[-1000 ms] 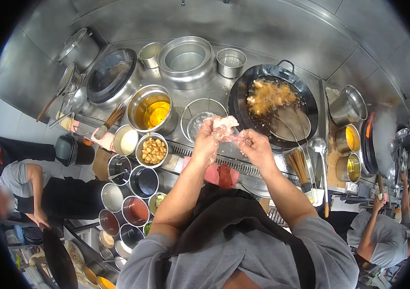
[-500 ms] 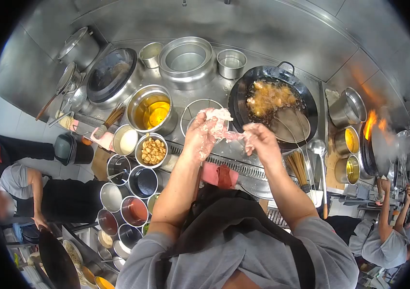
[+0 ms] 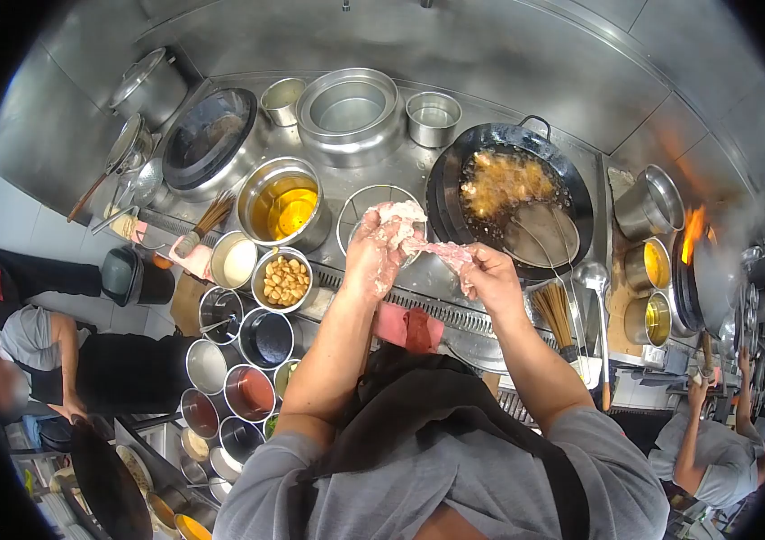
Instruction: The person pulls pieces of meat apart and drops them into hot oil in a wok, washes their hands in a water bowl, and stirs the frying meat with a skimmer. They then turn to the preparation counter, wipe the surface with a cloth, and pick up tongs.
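Bright, cool, fairly even light fills the middle, leaving soft glare on the steel wall (image 3: 400, 40) and desk (image 3: 373, 174). The left hand (image 3: 371, 263) and right hand (image 3: 493, 277) look reasonably crisp. At right, a flame (image 3: 693, 236) glows orange beside hazy smoke (image 3: 726, 270). Fisheye distortion bends straight edges; the corners go black; a blurred patch (image 3: 8, 391) shows at left.

"How are the arms held?"
"The bare left forearm (image 3: 333, 346) and bare right forearm (image 3: 537, 355) both reach forward, angled inward."
"And the hands?"
"The bare, wet-looking left hand (image 3: 372, 261) is cupped (pale bits cling to it); the bare right hand (image 3: 491, 274), near but apart, is closed in a pinch."
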Tool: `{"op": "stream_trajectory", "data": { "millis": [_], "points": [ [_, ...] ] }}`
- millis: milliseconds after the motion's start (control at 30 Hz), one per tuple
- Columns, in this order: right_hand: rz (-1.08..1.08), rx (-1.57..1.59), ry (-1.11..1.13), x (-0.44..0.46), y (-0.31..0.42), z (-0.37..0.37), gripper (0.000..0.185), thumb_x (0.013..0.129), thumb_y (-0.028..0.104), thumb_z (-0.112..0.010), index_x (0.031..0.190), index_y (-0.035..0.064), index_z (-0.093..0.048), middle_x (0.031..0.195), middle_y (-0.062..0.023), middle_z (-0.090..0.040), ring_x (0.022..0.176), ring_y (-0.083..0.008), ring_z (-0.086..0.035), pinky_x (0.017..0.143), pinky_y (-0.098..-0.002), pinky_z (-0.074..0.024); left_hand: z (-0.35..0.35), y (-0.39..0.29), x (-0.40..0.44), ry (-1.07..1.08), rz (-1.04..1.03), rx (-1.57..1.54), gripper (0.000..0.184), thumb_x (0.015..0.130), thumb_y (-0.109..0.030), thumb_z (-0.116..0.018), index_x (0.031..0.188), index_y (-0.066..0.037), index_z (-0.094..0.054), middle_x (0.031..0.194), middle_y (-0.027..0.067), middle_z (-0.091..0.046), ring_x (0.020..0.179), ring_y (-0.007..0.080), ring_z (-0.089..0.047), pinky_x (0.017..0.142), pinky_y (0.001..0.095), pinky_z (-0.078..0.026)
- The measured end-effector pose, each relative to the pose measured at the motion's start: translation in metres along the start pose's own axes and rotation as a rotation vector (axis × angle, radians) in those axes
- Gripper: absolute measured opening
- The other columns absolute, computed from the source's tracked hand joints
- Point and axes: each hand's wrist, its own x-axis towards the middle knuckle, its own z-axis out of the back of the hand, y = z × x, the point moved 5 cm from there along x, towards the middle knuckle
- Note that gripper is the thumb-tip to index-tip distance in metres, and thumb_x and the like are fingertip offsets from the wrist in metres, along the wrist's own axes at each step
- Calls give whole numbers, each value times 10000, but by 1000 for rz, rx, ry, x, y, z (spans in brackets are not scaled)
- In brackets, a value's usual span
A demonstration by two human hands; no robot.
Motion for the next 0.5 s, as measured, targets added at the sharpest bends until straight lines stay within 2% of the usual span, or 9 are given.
{"op": "stream_trajectory", "data": {
  "millis": [67,167,233,333,367,400,433,467,500],
  "points": [
    [17,79,-21,4,-3,4,49,820,12,-555,843,25,-596,617,10,-536,489,-51,-477,429,-196,-373,-4,-4,0,2,-14,14,262,867,41,-447,1124,-7,-456,1028,173,-580,832,294,-612,745,400,-540],
    [37,173,-60,6,0,6,40,822,7,-540,834,19,-576,616,-6,-548,493,-62,-491,445,-196,-402,-19,-9,-6,59,14,132,198,912,-21,-452,1109,-44,-447,994,124,-582,812,240,-616,707,359,-532],
    [69,227,-37,6,8,-3,92,813,13,-581,904,-1,-584,657,-22,-579,513,-69,-512,462,-192,-414,-24,-3,-8,60,26,202,190,917,-47,-472,1106,-55,-449,997,118,-578,816,229,-615,716,356,-527],
    [151,86,-10,6,13,-18,324,761,52,-703,1057,-12,-589,746,-31,-619,578,-74,-546,488,-206,-433,-26,10,-9,78,30,180,223,909,-38,-489,1128,-53,-446,1007,107,-575,820,201,-611,747,331,-514],
    [151,87,-12,7,14,-18,324,761,52,-703,1057,-12,-589,746,-31,-619,578,-74,-546,488,-206,-433,-25,14,-8,78,26,183,237,907,-31,-491,1138,-53,-445,1012,105,-574,821,193,-609,758,321,-509],
    [86,-38,-9,8,12,-19,275,776,27,-670,1038,-7,-593,759,-28,-615,555,-65,-525,473,-199,-412,-25,17,-8,84,13,211,249,893,-20,-513,1137,-35,-464,1020,125,-586,893,228,-609,770,355,-506],
    [21,-162,-5,9,9,-20,231,792,3,-637,1020,-2,-598,773,-25,-610,533,-56,-505,457,-191,-390,-22,18,-6,84,14,212,249,893,-20,-513,1137,-35,-464,1020,125,-586,893,228,-609,770,355,-506],
    [45,-133,17,13,-1,-17,168,820,36,-615,984,0,-614,699,-12,-599,504,-54,-494,436,-191,-362,-22,19,-5,149,3,245,251,889,-11,-509,1135,-37,-470,1026,122,-584,898,225,-607,758,348,-508],
    [45,-132,18,12,-1,-14,168,820,36,-615,984,0,-614,699,-12,-599,504,-54,-494,436,-191,-362,-22,20,-4,214,-8,278,254,884,-2,-504,1133,-38,-475,1031,120,-581,904,221,-605,747,341,-509]
  ]
}}
